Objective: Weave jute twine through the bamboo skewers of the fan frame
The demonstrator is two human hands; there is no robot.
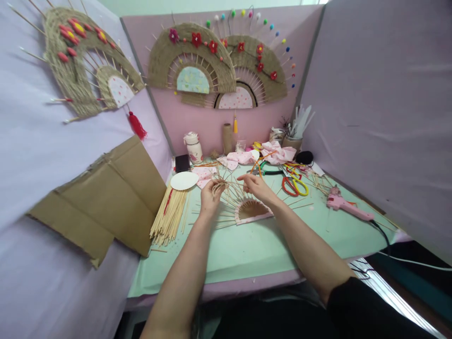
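Note:
My left hand [211, 194] is closed around a loose bundle of tan jute twine [226, 184], whose loops spread out past the fingers. Just to its right is my right hand [257, 185], index finger stretched toward the left and the other fingers curled on a strand of the twine. Beneath both hands lies a half-round fan frame [251, 211] with a brown centre and a pink-and-white edge. Thin sticks radiate from it across the table, some hidden by my right forearm.
Bamboo sticks [169, 214] and a white oval disc [184, 181] lie left. Scissors [295, 185], green-handled pliers [271, 173] and a pink glue gun [348, 205] with a cord lie right. Behind are a bottle [193, 148] and pink fabric [278, 153]. Cardboard [106, 202] leans left.

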